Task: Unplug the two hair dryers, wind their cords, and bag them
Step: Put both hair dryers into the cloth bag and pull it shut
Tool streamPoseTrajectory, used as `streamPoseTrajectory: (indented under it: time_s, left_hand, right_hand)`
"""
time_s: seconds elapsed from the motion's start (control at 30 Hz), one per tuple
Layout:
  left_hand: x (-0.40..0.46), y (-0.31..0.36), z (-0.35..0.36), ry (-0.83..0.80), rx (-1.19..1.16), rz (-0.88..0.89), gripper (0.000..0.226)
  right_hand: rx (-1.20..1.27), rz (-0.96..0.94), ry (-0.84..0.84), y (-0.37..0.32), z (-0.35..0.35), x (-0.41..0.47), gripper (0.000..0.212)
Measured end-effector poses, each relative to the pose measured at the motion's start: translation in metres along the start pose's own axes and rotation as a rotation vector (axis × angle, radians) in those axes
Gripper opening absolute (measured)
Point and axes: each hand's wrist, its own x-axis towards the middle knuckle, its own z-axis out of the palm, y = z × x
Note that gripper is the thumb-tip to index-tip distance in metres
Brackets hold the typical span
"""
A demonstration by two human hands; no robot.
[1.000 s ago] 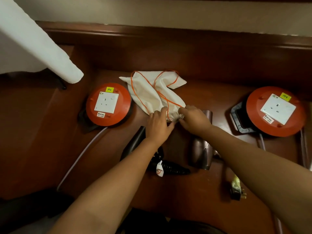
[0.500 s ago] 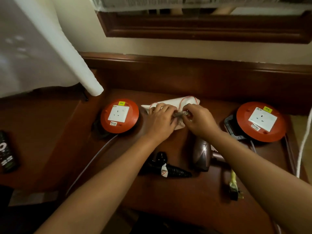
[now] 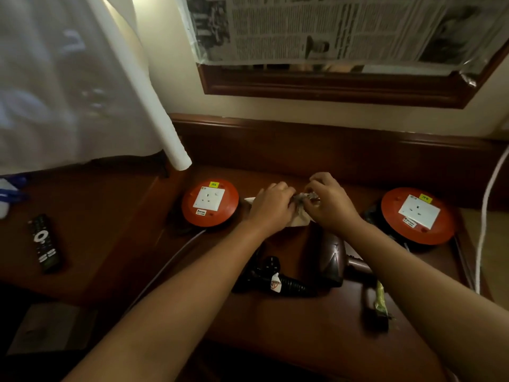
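Hands at the bag's mouth.
I see my left hand (image 3: pixel 271 206) and right hand (image 3: pixel 329 204) both pinching the gathered cloth bag (image 3: pixel 298 217) above two hair dryers on the worktop (image 3: pixel 289 326).

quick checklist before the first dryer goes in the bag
1. Both sockets free: ok; left reel and right reel have nothing plugged in.
2. Black dryer cord wound: ok; it lies bundled beside its plug.
3. Brown dryer cord wound: cannot tell; the right forearm hides it.
4. Bag mouth open: not ok; left hand and right hand pinch its bunched top.
5. Hands free to lift a dryer: not ok; both are on the bag.
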Motion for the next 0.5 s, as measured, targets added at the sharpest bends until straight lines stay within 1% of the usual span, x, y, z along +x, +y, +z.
streamPoseTrajectory:
  time_s: [0.13, 0.27, 0.37, 0.5]
  left_hand:
    - [-0.004, 0.003, -0.006, 0.070, -0.014, 0.029, 0.020]
    - [-0.005, 0.005, -0.011, 0.103, -0.080, 0.037, 0.026]
    - [-0.003, 0.007, -0.014, 0.123, -0.118, 0.040, 0.026]
    - [0.001, 0.009, -0.016, 0.144, -0.126, 0.060, 0.018]
  right_hand:
    - [0.046, 0.018, -0.095, -0.007, -0.010, 0.004, 0.031]
    - [-0.015, -0.012, -0.147, -0.010, -0.020, 0.009, 0.023]
    - [-0.026, -0.010, -0.133, -0.013, -0.024, 0.011, 0.017]
    - [-0.047, -0.030, -0.085, -0.015, -0.026, 0.011, 0.014]
